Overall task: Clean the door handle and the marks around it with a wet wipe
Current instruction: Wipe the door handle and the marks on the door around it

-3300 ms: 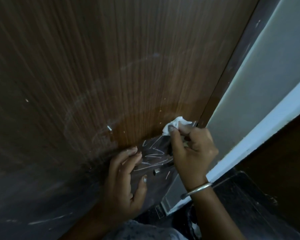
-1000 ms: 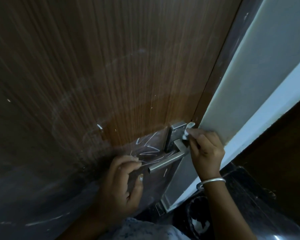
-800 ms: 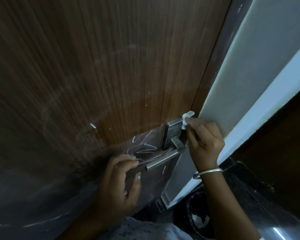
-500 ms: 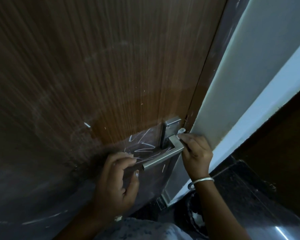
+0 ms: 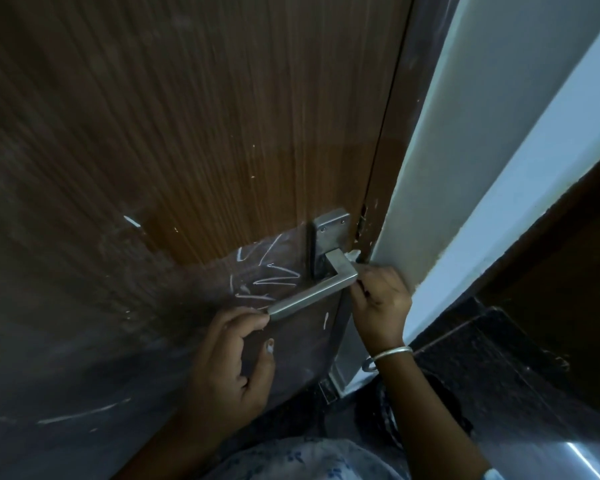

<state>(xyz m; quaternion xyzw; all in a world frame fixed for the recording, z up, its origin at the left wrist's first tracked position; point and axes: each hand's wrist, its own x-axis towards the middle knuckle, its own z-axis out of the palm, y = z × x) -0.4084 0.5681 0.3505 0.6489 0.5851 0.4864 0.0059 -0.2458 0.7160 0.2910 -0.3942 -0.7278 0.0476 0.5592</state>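
Observation:
A steel lever door handle (image 5: 312, 296) on a steel backplate (image 5: 328, 237) sits at the right edge of a brown wooden door (image 5: 205, 126). White scribble marks (image 5: 267, 275) lie on the door just left of the backplate. My right hand (image 5: 381, 303) is closed on a white wet wipe (image 5: 354, 254), of which only a small tip shows beside the handle's corner, against the door edge. My left hand (image 5: 234, 355) rests with curled fingertips at the free end of the lever, holding nothing I can see.
A pale wall (image 5: 465, 150) and door frame stand directly right of the door. Dark polished floor (image 5: 499, 393) lies below right. More white streaks (image 5: 80, 415) cross the door's lower left, and a short mark (image 5: 131, 221) sits higher up.
My right hand with the wipe has moved from the top of the backplate down to beside the handle's corner. My left hand stayed at the lever's end.

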